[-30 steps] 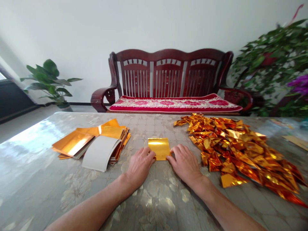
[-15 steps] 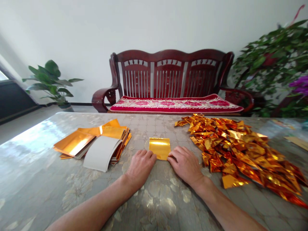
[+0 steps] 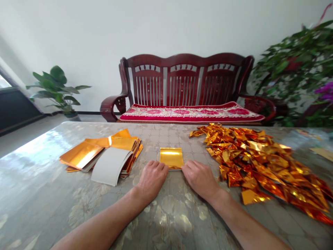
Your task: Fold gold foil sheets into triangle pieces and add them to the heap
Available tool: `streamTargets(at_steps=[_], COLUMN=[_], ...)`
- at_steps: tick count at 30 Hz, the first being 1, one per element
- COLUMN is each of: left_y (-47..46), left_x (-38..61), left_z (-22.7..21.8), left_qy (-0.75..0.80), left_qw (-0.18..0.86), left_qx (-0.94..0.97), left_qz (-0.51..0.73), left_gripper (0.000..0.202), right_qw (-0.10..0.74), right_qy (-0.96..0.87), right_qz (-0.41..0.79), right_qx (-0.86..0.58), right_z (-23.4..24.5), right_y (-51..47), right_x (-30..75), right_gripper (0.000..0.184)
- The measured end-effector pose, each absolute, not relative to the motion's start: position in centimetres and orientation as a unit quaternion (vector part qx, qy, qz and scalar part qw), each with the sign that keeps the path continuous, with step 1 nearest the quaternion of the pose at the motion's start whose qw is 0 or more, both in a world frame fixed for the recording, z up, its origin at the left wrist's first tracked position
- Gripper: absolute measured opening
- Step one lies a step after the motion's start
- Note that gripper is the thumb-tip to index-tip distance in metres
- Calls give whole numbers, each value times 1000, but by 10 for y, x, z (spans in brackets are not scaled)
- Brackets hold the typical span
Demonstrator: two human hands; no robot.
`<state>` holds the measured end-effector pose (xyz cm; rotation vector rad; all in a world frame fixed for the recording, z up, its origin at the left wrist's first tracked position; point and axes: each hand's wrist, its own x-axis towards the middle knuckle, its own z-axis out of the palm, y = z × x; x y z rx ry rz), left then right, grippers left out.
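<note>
A sheet of shiny gold foil paper lies in front of me on the table, its near edge curled up a little. My left hand is closed at the sheet's near left corner, fingers bent and thumb tucked against the edge. At the near right corner my right hand is closed in the same way, gripping the paper's edge. The fingertips of both hands are mostly hidden behind the knuckles. To the left sits a stack of gold foil sheets, with a grey-backed sheet face down on its near side.
A large heap of folded gold foil pieces spreads over the right side of the table. Beyond it lies a clear plastic bag. Behind the table stands a wooden bench with a red cushion; potted plants flank it.
The sheet's near edge has lifted and rolled slightly away from me between my hands. My right hand's fingers have closed in tighter at the corner.
</note>
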<state>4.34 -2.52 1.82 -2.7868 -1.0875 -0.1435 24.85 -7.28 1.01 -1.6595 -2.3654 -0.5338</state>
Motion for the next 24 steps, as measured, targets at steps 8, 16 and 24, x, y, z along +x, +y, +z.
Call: streamTargets(at_steps=[8,16,24], left_y=[-19,-9,-19], left_x=[40,42,56], left_z=[11,6,2], left_qy=[-364,-443,-390], left_qw=[93,-236,-591], left_qx=[-921,-807,-559], left_qz=[-104,-310,-432], left_gripper=[12,29,35], right_qw=[218,434,443], right_qy=[-775,-694,-756], right_qz=[-189,-73,-41], right_qx=[-562,-569,-480], right_z=[9,6,10], right_y=[-70,-69,-81], right_x=[246,254,238], right_gripper=[18,35,23])
